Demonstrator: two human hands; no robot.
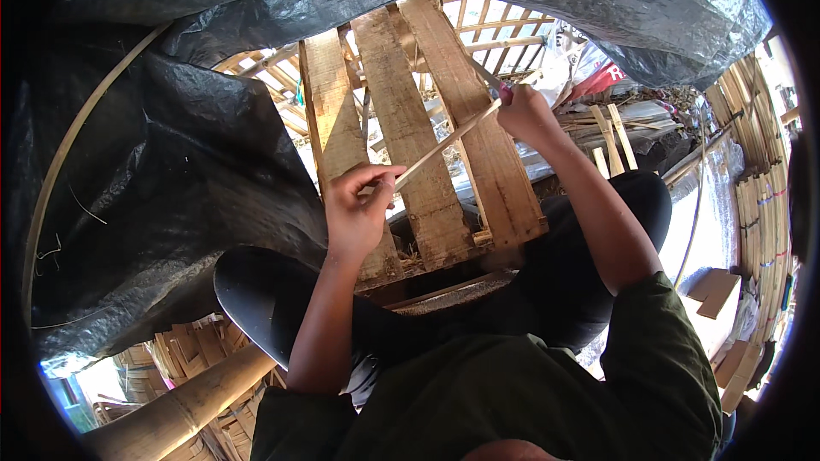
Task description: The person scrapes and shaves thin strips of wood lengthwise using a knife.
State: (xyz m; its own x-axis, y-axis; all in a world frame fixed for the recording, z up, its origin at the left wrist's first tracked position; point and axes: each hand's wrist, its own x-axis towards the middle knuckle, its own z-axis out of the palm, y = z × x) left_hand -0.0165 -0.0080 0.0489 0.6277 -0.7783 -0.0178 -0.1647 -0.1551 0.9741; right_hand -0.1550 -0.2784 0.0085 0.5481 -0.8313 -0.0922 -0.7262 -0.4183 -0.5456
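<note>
A thin pale strip of bamboo or wood [451,142] slants across the view, up and to the right. My left hand [357,205] is closed in a pinch on its near end. At the far end my right hand [528,116] is closed around what looks like a knife. Its narrow grey blade [485,76] points up and left, and a bit of pinkish handle shows at the fingers. The strip's far end meets the right hand beside the blade; the exact contact is hidden. Below both hands lies a slatted bench of rough wooden planks [418,132].
Black plastic sheeting [188,171] hangs at left and overhead. A thick bamboo pole [184,410] crosses the lower left. Bundled strips [760,213] stand at right, near a brown cardboard piece [716,292]. Short pale sticks [622,137] lean beyond my right knee.
</note>
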